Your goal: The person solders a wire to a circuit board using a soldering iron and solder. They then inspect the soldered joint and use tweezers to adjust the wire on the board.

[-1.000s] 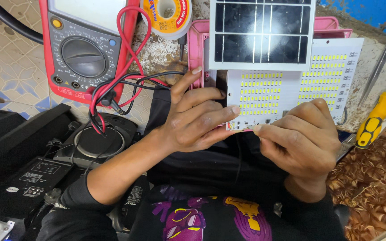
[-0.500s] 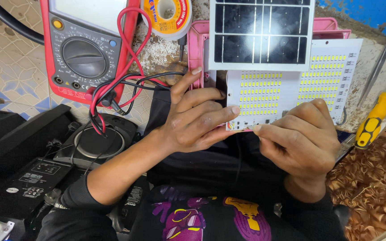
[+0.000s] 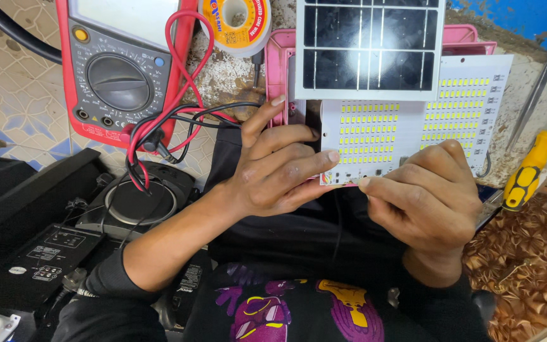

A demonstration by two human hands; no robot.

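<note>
Fingers of the left hand [image 3: 273, 171] are laid spread across the LED board [image 3: 406, 136] — its near edge is pinched by the right hand [image 3: 428, 199]. The board is half covered by a solar panel [image 3: 368, 47]. A multimeter [image 3: 118, 69] is seen left, a solder spool [image 3: 235, 19] beside it, a screwdriver [image 3: 530, 171] right.

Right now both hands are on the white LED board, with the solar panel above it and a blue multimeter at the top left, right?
Not quite: the multimeter is red, not blue, as the head view shows. The rest holds: left hand and right hand on the LED board, solar panel above.
</note>
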